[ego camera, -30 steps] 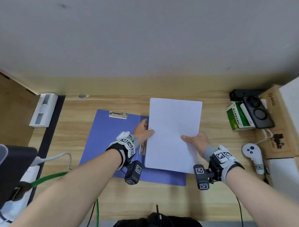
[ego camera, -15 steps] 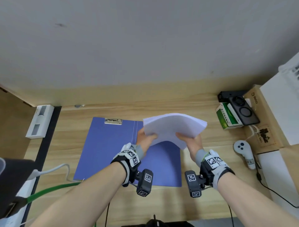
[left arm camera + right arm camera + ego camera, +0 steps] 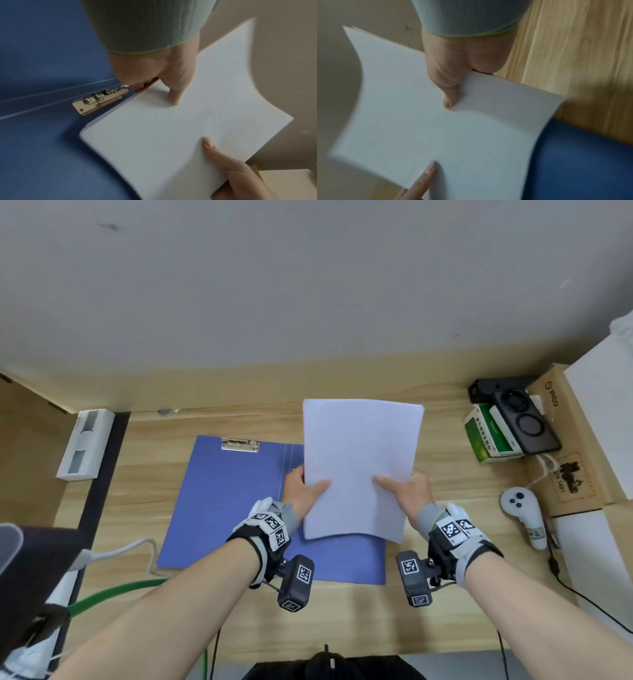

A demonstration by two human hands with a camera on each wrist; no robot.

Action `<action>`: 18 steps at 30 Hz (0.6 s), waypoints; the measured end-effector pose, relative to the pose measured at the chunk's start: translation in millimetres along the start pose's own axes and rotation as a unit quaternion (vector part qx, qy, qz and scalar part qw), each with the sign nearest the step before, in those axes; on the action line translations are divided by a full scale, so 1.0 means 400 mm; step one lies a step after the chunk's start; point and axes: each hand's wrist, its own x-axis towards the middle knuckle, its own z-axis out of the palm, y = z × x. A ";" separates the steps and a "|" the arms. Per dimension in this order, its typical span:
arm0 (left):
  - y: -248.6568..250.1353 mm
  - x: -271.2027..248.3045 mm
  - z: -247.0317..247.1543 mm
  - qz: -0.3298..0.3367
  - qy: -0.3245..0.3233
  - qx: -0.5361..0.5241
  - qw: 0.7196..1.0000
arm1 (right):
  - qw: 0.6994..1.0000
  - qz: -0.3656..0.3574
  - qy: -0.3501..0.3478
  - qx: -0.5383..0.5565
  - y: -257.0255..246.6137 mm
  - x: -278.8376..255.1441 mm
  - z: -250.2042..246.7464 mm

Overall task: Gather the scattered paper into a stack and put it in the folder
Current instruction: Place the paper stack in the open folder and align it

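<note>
A stack of white paper [image 3: 361, 463] hangs above the right half of the open blue folder [image 3: 222, 501], bowed a little. My left hand [image 3: 308, 491] pinches its left edge, thumb on top and fingers underneath. My right hand [image 3: 404, 491] pinches the right edge the same way. In the left wrist view the paper stack [image 3: 180, 135] sits beside a metal spine clip [image 3: 101, 100] on the folder [image 3: 42, 148]. The right wrist view shows the paper stack [image 3: 436, 121] over the folder [image 3: 582, 162] and my thumb on top. A second metal clip [image 3: 239, 444] sits at the folder's top left.
On the wooden desk [image 3: 342, 611], a green box [image 3: 486, 436] with a black device [image 3: 524, 419] and a white controller [image 3: 522, 510] lie at the right, beside cardboard boxes [image 3: 561, 446]. A white power strip [image 3: 85, 443] and cables [image 3: 113, 590] are at the left.
Half a second ago the stack was tipped up, nearly edge-on; it now faces up again, held by both hands a little lower down its sides than a second ago.
</note>
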 end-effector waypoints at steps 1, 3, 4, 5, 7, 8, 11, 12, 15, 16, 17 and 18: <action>-0.015 0.002 -0.018 -0.022 -0.003 0.011 1.000 | 1.000 0.022 -0.013 -0.009 0.011 0.002 0.005; -0.054 0.004 -0.042 -0.079 -0.011 0.061 0.995 | 0.997 0.066 -0.016 -0.018 0.044 0.002 0.005; -0.081 0.005 -0.057 -0.111 -0.015 0.092 0.989 | 0.996 0.083 -0.017 -0.015 0.060 0.001 0.010; -0.112 0.006 -0.071 -0.139 -0.021 0.115 0.983 | 0.995 0.095 -0.015 -0.012 0.078 0.001 0.015; -0.167 0.003 -0.093 -0.181 -0.032 0.136 0.974 | 0.993 0.117 -0.013 -0.012 0.107 0.004 0.023; -0.176 -0.007 -0.098 -0.189 -0.034 0.140 0.971 | 0.992 0.125 -0.010 -0.012 0.117 0.007 0.024; -0.201 -0.026 -0.109 -0.218 -0.024 0.136 0.966 | 0.989 0.141 -0.012 -0.045 0.131 0.014 0.035; -0.209 -0.028 -0.112 -0.225 -0.023 0.141 0.964 | 0.988 0.146 -0.011 -0.056 0.136 0.018 0.037; -0.230 -0.019 -0.119 -0.235 -0.014 0.153 0.960 | 0.987 0.146 -0.009 -0.068 0.150 0.027 0.039; -0.235 -0.016 -0.120 -0.234 -0.011 0.153 0.960 | 0.986 0.149 -0.009 -0.070 0.156 0.031 0.038; -0.244 -0.013 -0.121 -0.233 -0.006 0.150 0.961 | 0.986 0.153 -0.010 -0.068 0.163 0.035 0.039; -0.246 -0.013 -0.121 -0.231 -0.004 0.148 0.962 | 0.985 0.158 -0.009 -0.065 0.169 0.041 0.038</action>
